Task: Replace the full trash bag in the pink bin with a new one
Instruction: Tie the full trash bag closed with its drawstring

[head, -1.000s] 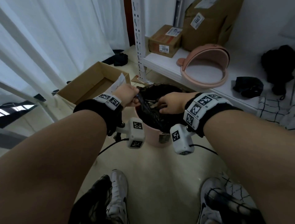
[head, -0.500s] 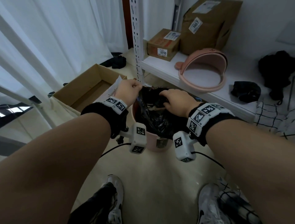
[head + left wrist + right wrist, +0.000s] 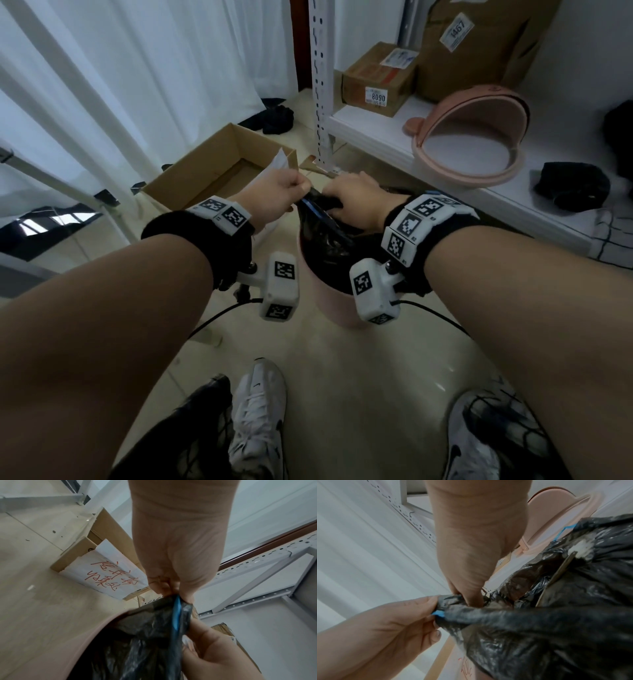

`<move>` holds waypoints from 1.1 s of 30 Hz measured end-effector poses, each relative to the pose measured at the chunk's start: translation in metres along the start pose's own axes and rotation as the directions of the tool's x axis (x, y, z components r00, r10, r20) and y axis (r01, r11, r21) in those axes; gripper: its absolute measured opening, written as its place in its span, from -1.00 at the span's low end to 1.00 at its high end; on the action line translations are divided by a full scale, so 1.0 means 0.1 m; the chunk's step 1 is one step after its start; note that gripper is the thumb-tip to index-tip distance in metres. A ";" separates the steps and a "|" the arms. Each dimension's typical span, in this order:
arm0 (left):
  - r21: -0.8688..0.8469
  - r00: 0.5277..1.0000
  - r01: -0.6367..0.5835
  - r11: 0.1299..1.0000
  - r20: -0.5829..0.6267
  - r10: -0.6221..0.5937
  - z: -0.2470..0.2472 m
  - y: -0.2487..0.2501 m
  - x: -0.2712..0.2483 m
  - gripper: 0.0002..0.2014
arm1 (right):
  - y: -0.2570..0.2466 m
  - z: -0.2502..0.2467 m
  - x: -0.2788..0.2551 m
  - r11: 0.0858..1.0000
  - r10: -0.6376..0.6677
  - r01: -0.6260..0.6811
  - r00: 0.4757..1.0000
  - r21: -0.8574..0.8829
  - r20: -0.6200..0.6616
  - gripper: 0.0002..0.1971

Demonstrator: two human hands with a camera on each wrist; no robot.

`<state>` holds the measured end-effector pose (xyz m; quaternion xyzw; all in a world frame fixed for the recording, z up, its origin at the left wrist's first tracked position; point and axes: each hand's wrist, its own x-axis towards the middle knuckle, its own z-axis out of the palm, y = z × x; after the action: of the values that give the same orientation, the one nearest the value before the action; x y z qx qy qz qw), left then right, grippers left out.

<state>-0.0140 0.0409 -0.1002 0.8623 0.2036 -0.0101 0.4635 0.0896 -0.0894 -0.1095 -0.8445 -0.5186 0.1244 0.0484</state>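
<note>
**Both hands at the mouth of the black bag, bin on the floor**

Your left hand point(image 3: 274, 197) pinches the gathered rim of the black trash bag point(image 3: 322, 236) between thumb and curled fingers; a blue drawstring point(image 3: 176, 614) runs through the pinched fold. Your right hand point(image 3: 356, 202), knuckles up, has its fingers curled into the same bunched plastic just beside the left. The bag sits inside the pink bin point(image 3: 322, 298), which stands on the pale floor in front of your two white shoes point(image 3: 260, 421). The bin's near wall faces bare floor. On its left an open cardboard box point(image 3: 205, 171) lies close by. Behind it rises the perforated white shelf post point(image 3: 320, 85), and to the right runs the edge of the low white shelf point(image 3: 376, 133). The pink lid point(image 3: 469, 137) rests on that shelf, propped open.

Legible writing: a small carton point(image 3: 376, 78) on the shelf carries a label reading "8090"; the taller brown parcel point(image 3: 476, 44) behind it reads "1467". A white sheet point(image 3: 106, 572) leaning on the open box bears red handwritten characters, which cannot be read with confidence.
</note>
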 end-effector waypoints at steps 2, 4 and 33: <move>0.040 0.998 0.043 0.998 -0.057 -0.041 -0.02 -0.04 0.03 -0.79 | 0.00 -0.02 0.02 0.999 0.034 -0.033 0.998 0.013 -0.051 -0.79; 0.062 0.990 0.096 0.993 -0.113 -0.089 -0.04 -0.07 0.06 -0.73 | 0.05 -0.05 0.02 0.997 0.065 -0.069 0.989 -0.026 -0.132 -0.77; 0.566 0.949 0.088 0.820 -0.297 0.103 0.15 0.18 0.26 -0.69 | 0.65 -0.14 -0.55 0.967 0.169 -0.236 0.872 -0.093 -0.460 -0.78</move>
<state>0.0189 0.0291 -0.0999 0.9526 0.2587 0.0687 0.1446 0.1255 -0.1676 -0.1012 -0.9014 -0.4095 -0.1076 0.0912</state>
